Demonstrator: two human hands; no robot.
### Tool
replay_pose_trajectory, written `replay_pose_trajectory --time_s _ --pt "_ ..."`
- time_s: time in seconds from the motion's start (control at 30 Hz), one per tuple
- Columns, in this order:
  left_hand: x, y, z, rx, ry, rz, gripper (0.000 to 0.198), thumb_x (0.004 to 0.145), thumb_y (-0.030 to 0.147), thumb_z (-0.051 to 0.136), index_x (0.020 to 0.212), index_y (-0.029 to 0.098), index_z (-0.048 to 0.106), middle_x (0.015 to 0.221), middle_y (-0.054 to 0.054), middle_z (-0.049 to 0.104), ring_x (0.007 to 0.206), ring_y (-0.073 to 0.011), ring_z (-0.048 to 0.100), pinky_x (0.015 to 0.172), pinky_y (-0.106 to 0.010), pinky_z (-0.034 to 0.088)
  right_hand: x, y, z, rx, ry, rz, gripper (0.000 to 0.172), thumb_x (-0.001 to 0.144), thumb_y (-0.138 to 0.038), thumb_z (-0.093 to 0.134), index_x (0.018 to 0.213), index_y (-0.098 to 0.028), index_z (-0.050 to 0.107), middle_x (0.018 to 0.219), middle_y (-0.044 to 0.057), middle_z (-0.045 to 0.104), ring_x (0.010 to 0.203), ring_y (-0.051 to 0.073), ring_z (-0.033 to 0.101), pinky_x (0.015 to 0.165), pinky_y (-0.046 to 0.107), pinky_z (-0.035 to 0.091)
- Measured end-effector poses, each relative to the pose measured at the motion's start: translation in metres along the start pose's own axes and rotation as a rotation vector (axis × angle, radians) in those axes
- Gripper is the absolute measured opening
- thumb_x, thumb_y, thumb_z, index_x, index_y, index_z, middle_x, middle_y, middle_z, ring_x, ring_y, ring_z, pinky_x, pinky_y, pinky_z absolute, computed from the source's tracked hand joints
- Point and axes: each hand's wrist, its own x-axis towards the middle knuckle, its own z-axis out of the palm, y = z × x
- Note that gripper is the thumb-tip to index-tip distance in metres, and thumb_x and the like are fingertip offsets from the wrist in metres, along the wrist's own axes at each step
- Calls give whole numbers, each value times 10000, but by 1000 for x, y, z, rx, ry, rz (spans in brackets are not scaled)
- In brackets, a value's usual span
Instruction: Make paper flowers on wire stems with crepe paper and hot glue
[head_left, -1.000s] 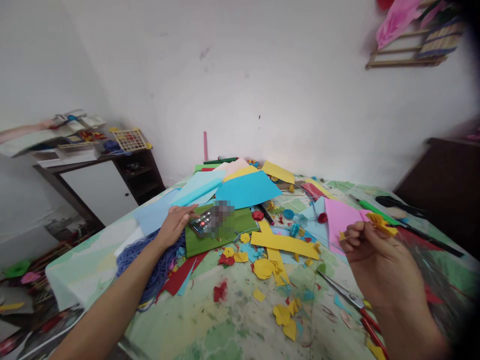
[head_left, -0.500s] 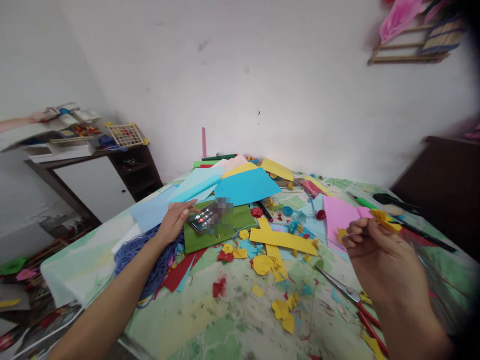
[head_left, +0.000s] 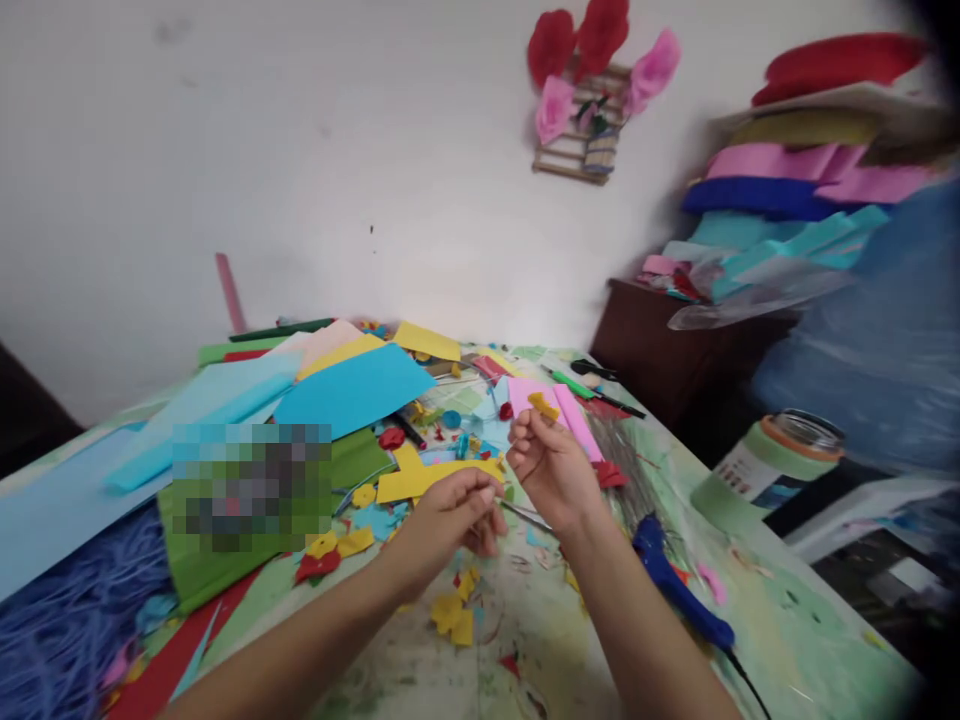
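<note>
My right hand [head_left: 551, 470] pinches a small yellow paper flower [head_left: 544, 405] between thumb and fingertips, raised above the table. Close beside it, my left hand [head_left: 454, 515] hovers with loosely bent fingers that are apart; I see nothing in it. Under the hands, part of a scissor blade [head_left: 526, 516] shows, the rest covered by my right arm. A yellow paper strip [head_left: 405, 487] lies just beyond my left hand, and yellow paper scraps [head_left: 451, 618] lie below it. A blurred-out phone [head_left: 251, 495] rests on green paper [head_left: 360, 460] at the left.
A blue glue gun [head_left: 679, 580] with a cord lies right of my right arm. Blue paper [head_left: 356, 385] and blue yarn [head_left: 82, 610] are at the left. A green jar [head_left: 739, 475] stands at the right edge, near a dark cabinet [head_left: 645, 335] stacked with coloured paper.
The view has swung right. My left hand has left the phone and come beside my right hand, which still holds the yellow paper flower. The glue gun and jar have come into view.
</note>
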Motion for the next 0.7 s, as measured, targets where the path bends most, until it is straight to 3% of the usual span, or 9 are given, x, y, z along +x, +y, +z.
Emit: replay_pose_trajectory --time_s 0.1,0.23,0.43,0.6,0.7 --pt "1 -3 4 -109 24 -17 248 782 390 536 854 156 497 503 29 563 322 -48 416 359 -154 275 1 1 -3 -2 18 11 58 718 -171 631 668 -160 606 604 -19 540 490 52 426 425 140 366" --pt "-6 -1 3 -185 66 -16 249 761 366 559 856 142 507 471 27 560 284 -27 339 329 -145 189 3 0 -6 29 21 44 43 703 -147 603 662 -143 617 593 -8 551 490 56 436 438 153 373" --pt "-10 2 6 -256 110 -32 212 770 309 554 875 126 533 446 25 553 273 -15 287 320 -140 166 0 -1 -4 31 18 75 61 712 -154 582 660 -157 613 616 -10 552 512 62 435 461 162 374" --pt "-13 3 8 -358 113 -5 151 782 268 527 834 127 544 445 12 564 261 -22 306 305 -141 184 -7 14 2 -188 -86 -8 89 719 -241 649 740 -154 644 750 10 578 611 74 472 516 179 394" --pt "-16 -3 5 -390 69 -44 145 788 262 514 821 127 553 439 3 569 253 -32 326 295 -145 195 -5 18 1 -322 -46 -89 118 716 -267 658 734 -151 647 733 14 570 603 78 461 510 188 383"
